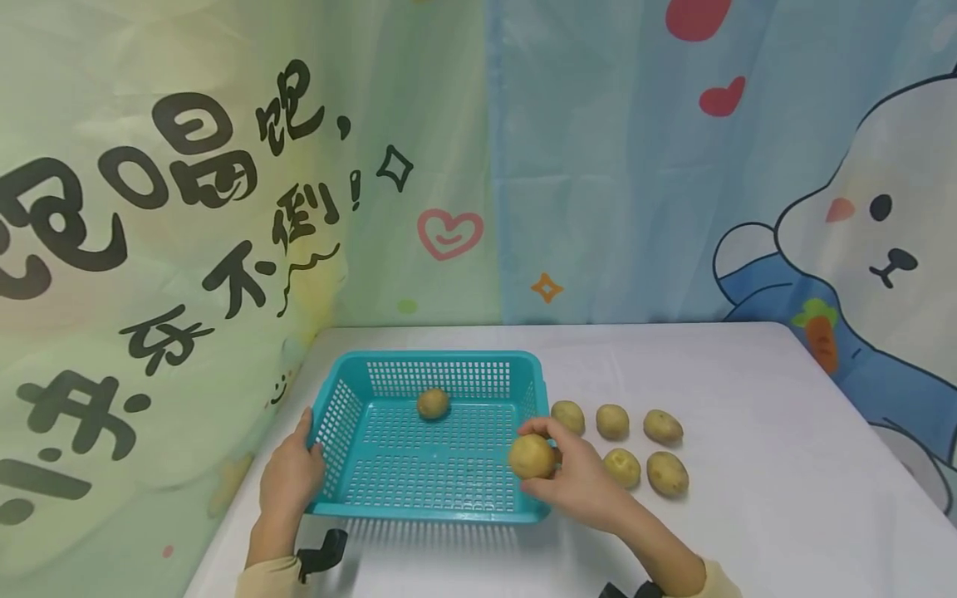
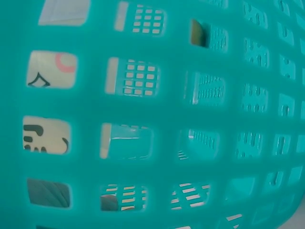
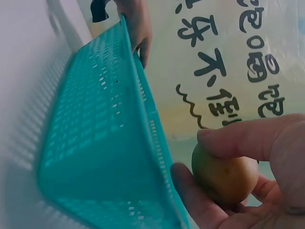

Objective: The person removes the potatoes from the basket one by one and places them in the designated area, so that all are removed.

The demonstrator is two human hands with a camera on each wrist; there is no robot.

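My left hand (image 1: 292, 469) grips the left rim of a turquoise plastic basket (image 1: 429, 512) with perforated walls. Between the thumb and fingers of my right hand (image 1: 579, 477) is a round, yellowish potato (image 1: 532, 457), held over the basket's right rim. Another potato (image 1: 433, 404) lies inside, close to the back wall. In the right wrist view, the held potato (image 3: 224, 174) sits just beyond the basket's edge, fingers around it. Turquoise mesh (image 2: 167, 109) fills the left wrist view, which hides most of the left hand.
Several potatoes lie in two loose rows on the white table (image 1: 770, 531) right of the basket; the nearest one to it is a back-row potato (image 1: 568, 417). A printed curtain (image 1: 598, 166) hangs behind the table's back edge.
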